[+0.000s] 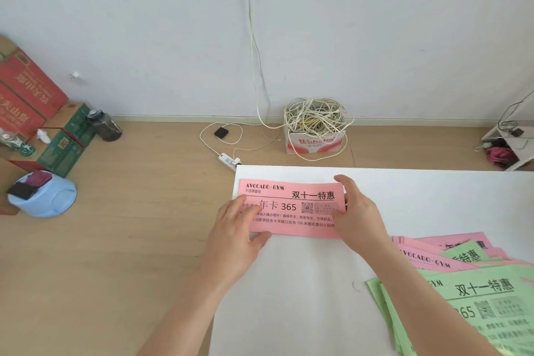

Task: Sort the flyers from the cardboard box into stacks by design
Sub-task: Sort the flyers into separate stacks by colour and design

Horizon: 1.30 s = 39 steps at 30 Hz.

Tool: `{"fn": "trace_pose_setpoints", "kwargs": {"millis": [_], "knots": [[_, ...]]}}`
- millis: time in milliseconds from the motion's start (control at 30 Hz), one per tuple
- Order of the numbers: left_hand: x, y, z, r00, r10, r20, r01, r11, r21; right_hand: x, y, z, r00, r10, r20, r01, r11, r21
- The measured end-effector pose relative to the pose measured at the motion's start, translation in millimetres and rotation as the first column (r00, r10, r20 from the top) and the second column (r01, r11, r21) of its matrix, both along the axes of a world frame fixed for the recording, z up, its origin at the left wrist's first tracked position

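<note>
A pink flyer (291, 205) printed "AVOCADO GYM" lies at the far left corner of the white table (303, 292). My left hand (237, 228) rests on its left end, fingers laid flat over the paper and thumb at its near edge. My right hand (358, 208) holds its right end, fingers curled over the far right corner and edge. A loose pile of mixed pink flyers (427, 254) and green flyers (488, 303) spreads over the table's right side. No cardboard box of flyers is recognisable on the table.
On the wooden floor beyond the table stand a box of tangled cables (316, 128), a power strip (228, 160) and a black adapter (221, 132). Red and green cartons (31, 113), a dark bottle (105, 126) and a blue basin (43, 196) sit at left.
</note>
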State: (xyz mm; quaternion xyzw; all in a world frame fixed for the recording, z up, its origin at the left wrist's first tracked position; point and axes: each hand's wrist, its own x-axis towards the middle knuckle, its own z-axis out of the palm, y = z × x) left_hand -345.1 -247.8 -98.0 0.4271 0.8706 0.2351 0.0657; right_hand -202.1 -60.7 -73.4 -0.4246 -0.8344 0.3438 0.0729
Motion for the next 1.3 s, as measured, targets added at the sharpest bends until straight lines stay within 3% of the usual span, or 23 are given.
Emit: {"fn": "trace_pose_setpoints", "kwargs": {"millis": [233, 467, 933, 1300], "knots": [[-7.2, 7.1, -0.7, 0.995, 0.041, -0.097, -0.041, 0.999, -0.005, -8.6, -1.9, -2.3, 1.0, -0.025, -0.01, 0.026, 0.995, 0.097], [-5.5, 7.2, -2.0, 0.99, 0.073, -0.123, -0.074, 0.997, -0.009, -3.4, -8.9, 4.2, 0.968, 0.128, 0.214, -0.172, 0.964, 0.2], [-4.4, 13.0, -1.8, 0.988, 0.089, -0.124, -0.089, 0.996, -0.001, 4.8, -17.0, 0.4, 0.982, 0.111, 0.156, -0.152, 0.947, 0.283], [-5.5, 17.0, 0.9, 0.991, 0.084, -0.107, -0.082, 0.996, 0.022, 3.8, -20.2, 2.4, 0.973, 0.095, 0.209, -0.153, 0.947, 0.284]]}}
